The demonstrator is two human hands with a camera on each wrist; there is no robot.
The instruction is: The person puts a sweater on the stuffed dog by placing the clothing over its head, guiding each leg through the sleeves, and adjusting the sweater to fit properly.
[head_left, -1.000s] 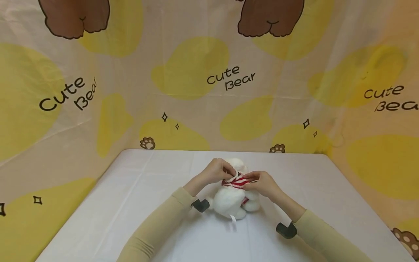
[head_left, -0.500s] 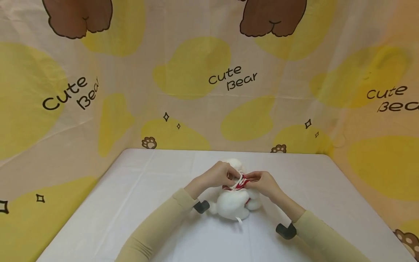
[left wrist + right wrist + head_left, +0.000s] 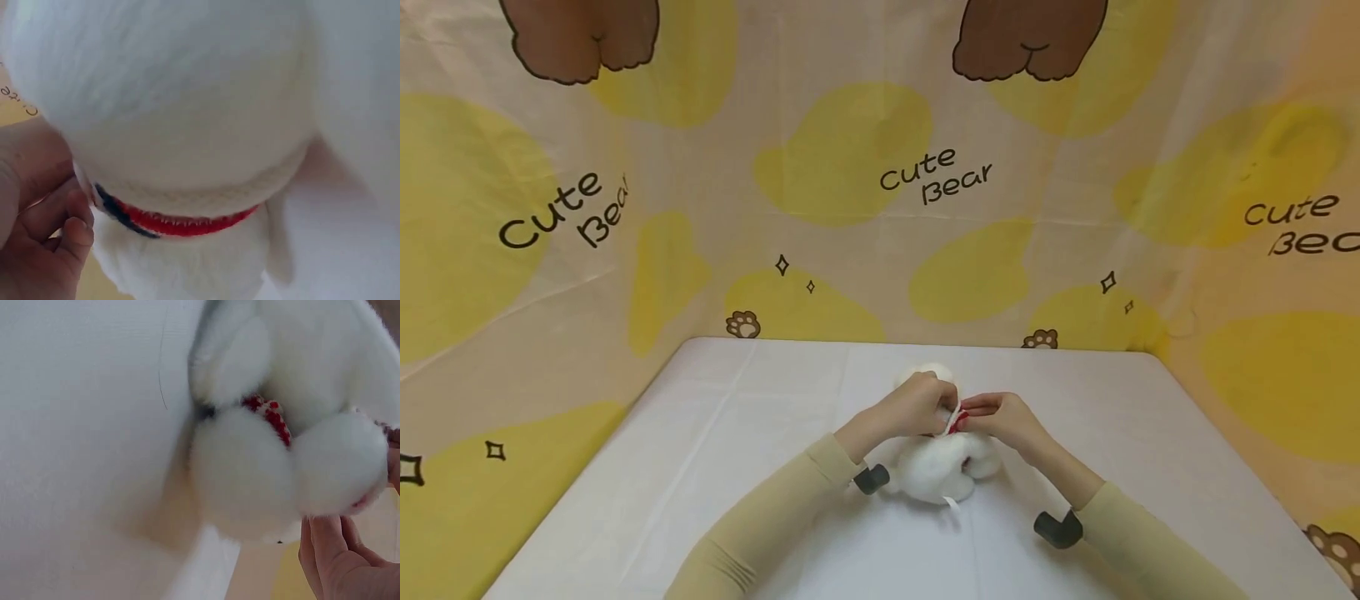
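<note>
A white plush toy sits on the table, its head partly behind my left hand. Round its neck goes a red and white knitted scarf, which shows a dark blue stripe in the left wrist view. My left hand pinches the scarf at the neck, fingers curled. From the other side, my right hand pinches the scarf's red part between thumb and fingers. In the right wrist view the plush toy's paws fill the middle, a red and white scarf piece shows between them, and the fingertips are hidden.
The white table carries the toy near its middle. A patterned cloth backdrop rises behind and at both sides. A small white tag sticks out from the toy's base. Black wrist mounts hang under both forearms.
My left hand has shifted right and slightly down toward my right hand, bringing the scarf's white edge with it. The toy has turned slightly. My right hand stays nearly in place.
</note>
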